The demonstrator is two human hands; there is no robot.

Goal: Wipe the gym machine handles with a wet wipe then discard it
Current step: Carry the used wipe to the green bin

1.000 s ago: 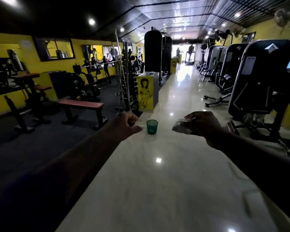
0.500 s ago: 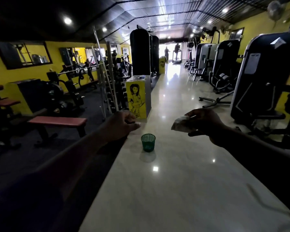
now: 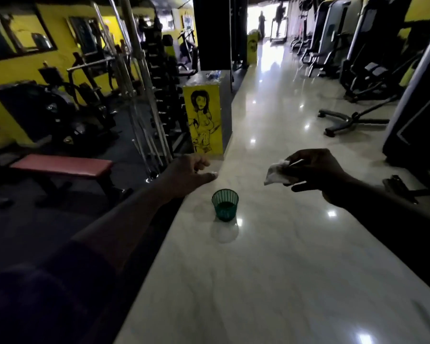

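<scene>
Pinching a crumpled white wipe (image 3: 276, 173) in the right hand (image 3: 315, 175), fingers curled round it, held up in the air. Off to the right of the little green bin (image 3: 225, 204), not touching it. Upright on the shiny pale floor (image 3: 271, 281), that bin, sitting lower in view between both hands. Over on the left hand (image 3: 189, 173): loosely curled fingers, thumb poking out, gripping nothing. Also around: red bench (image 3: 62, 166) far left, yellow pillar (image 3: 205, 120) with a drawn figure just past the left hand, black machines (image 3: 372, 70) along the right.
</scene>
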